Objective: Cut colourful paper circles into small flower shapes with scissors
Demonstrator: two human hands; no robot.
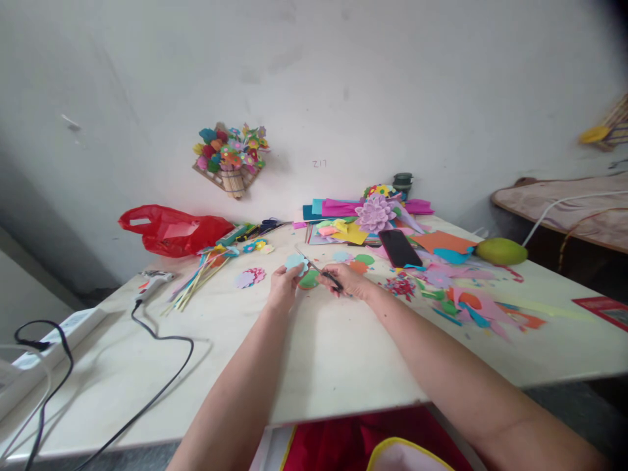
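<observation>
Between the fingertips of my left hand [284, 286] is a light blue flower cutout [296, 262] with a scalloped edge. My right hand [347, 280] grips black-handled scissors [333, 280]; their blades point up and left, right beside the cutout. Just under the blades lies a green cutout [309, 280] on the table. To the left rest a lilac scalloped cutout [244, 279] and a pink patterned one [258, 275]. Orange [359, 267] and green [364, 259] pieces lie past my right hand.
A glue gun [157, 282] with its cord, thin sticks [199, 284] and a red plastic bag [176, 230] are on the left. A phone [400, 248], colourful scraps [473, 304] and a green-yellow fruit [501, 251] lie right. A power strip [73, 327] edges the table.
</observation>
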